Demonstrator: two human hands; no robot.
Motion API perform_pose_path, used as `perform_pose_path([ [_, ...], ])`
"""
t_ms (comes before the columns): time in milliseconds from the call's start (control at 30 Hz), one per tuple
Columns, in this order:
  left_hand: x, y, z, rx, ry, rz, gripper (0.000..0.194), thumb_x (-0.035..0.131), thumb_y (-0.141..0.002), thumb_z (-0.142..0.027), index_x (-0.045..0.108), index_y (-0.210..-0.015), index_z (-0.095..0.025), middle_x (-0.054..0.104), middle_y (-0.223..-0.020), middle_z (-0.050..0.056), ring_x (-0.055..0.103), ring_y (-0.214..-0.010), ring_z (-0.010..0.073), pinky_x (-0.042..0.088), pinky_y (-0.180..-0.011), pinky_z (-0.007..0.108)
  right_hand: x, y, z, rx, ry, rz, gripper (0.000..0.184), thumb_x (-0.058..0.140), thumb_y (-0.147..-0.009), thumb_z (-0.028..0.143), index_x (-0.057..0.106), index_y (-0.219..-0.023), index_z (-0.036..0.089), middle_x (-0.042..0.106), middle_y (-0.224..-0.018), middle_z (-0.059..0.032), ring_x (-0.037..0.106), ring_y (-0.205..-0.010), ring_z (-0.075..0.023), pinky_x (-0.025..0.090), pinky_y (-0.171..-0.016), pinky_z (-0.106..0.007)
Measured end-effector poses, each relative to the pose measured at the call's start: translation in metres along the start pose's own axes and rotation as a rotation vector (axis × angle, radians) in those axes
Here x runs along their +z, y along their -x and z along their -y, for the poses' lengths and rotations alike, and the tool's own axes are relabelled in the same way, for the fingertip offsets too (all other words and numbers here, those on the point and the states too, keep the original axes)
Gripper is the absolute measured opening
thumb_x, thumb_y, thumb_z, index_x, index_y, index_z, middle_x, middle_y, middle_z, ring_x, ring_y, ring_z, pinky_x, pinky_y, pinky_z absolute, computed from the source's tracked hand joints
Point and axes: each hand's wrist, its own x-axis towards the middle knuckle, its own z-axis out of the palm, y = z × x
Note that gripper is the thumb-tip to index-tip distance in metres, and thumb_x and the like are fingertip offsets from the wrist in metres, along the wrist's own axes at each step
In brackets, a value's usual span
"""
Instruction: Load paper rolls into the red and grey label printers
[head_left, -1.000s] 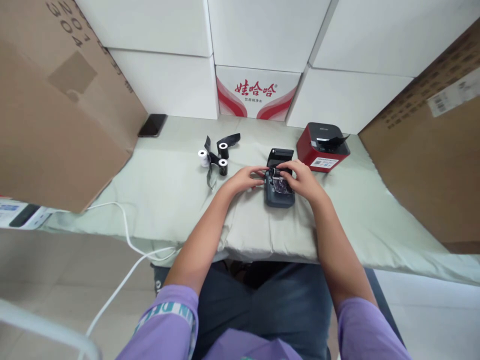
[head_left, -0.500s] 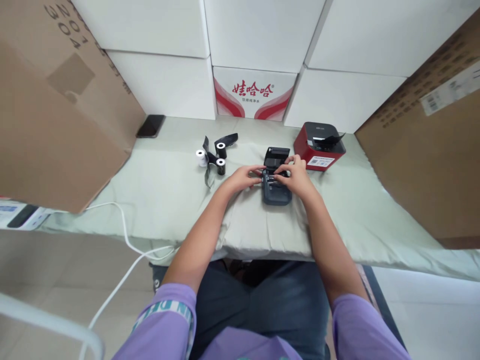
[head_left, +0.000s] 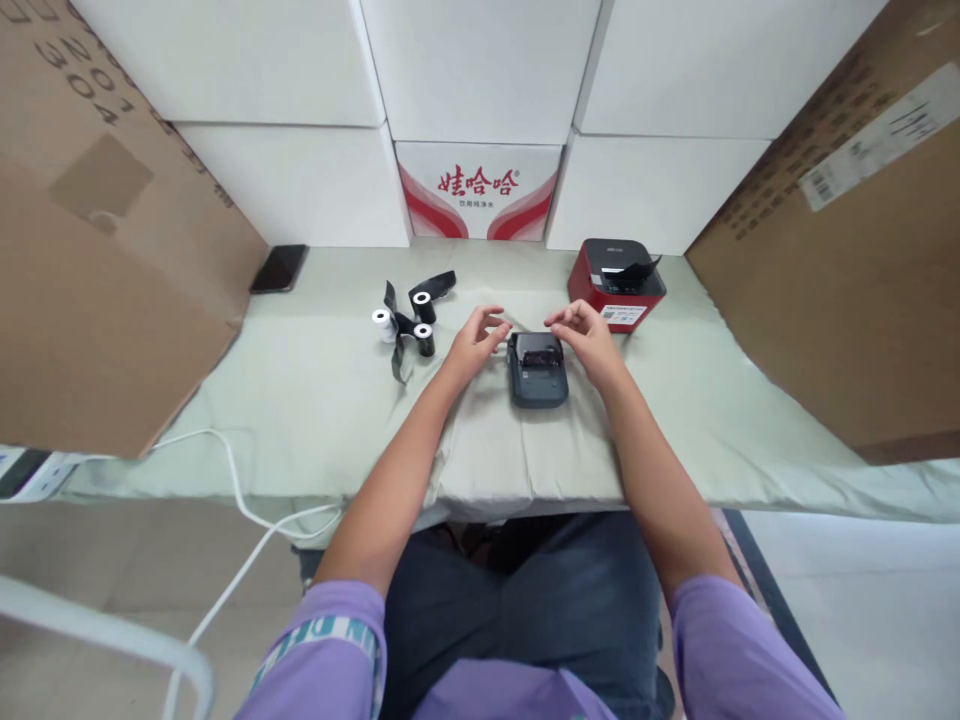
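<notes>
A small dark portable label printer (head_left: 538, 385) lies on the cloth-covered table in front of me, its lid down. My left hand (head_left: 478, 342) is just off its upper left corner, fingers apart and loosely curved, holding nothing. At the upper right corner is my right hand (head_left: 586, 338), also with fingers apart and nothing in them. Its fingertips are very near the lid; whether they touch it I cannot tell. Further left stand several small rolls (head_left: 424, 340), black and white, with loose black strips (head_left: 433, 287) curling from them.
A red and black box-shaped device (head_left: 611, 290) stands behind my right hand. A phone (head_left: 280, 268) lies at the back left. Large cardboard cartons (head_left: 840, 280) flank the table, and white boxes (head_left: 480, 190) line the back. A white cable (head_left: 236, 470) hangs over the front left edge.
The printer's lid, raised before, is now down. Both hands have come away from the printer's inside to its upper corners. The whole view has shifted a little.
</notes>
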Motion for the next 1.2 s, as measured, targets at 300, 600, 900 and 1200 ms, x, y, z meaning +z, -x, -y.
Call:
perform_pose_path([
  [300,0.000,0.008,0.000,-0.157,-0.052,0.277,0.079,0.079,-0.084,-0.039,0.052,-0.155,-0.018,0.059,-0.152,0.020,0.070,-0.096,0.0207,0.058,-0.087,0.035,-0.023,0.010,0.009,0.262,0.156,0.338,0.054,0.076,-0.079,0.034,0.064,-0.130,0.023,0.072,-0.116,-0.0073,0.067,-0.109,-0.0255,0.055,-0.101,-0.047],
  [600,-0.001,0.003,0.008,-0.165,-0.008,0.283,0.096,0.085,-0.078,-0.042,0.045,-0.162,-0.016,0.058,-0.152,0.020,0.066,-0.084,0.0148,0.056,-0.083,0.031,-0.015,0.031,-0.004,0.256,0.144,0.060,0.063,0.078,-0.075,0.041,0.064,-0.132,0.019,0.073,-0.122,-0.0138,0.070,-0.108,-0.0280,0.059,-0.097,-0.050],
  [900,-0.001,0.007,-0.001,-0.154,-0.187,0.271,0.106,0.088,-0.074,-0.041,0.039,-0.165,-0.016,0.065,-0.143,0.017,0.063,-0.083,0.0157,0.054,-0.084,0.032,0.065,0.105,0.016,0.234,0.671,-0.261,0.108,0.086,-0.063,0.057,0.043,-0.152,0.013,0.058,-0.139,-0.0311,0.048,-0.133,-0.0555,0.037,-0.108,-0.077],
  [1200,-0.003,0.011,-0.001,-0.150,-0.124,0.285,0.108,0.088,-0.074,-0.046,0.036,-0.166,-0.026,0.049,-0.162,0.019,0.061,-0.083,0.0133,0.053,-0.082,0.032,0.013,0.101,0.012,0.052,0.741,-0.434,0.071,0.076,-0.066,0.051,0.056,-0.126,0.020,0.068,-0.118,-0.0178,0.061,-0.111,-0.0416,0.041,-0.106,-0.063],
])
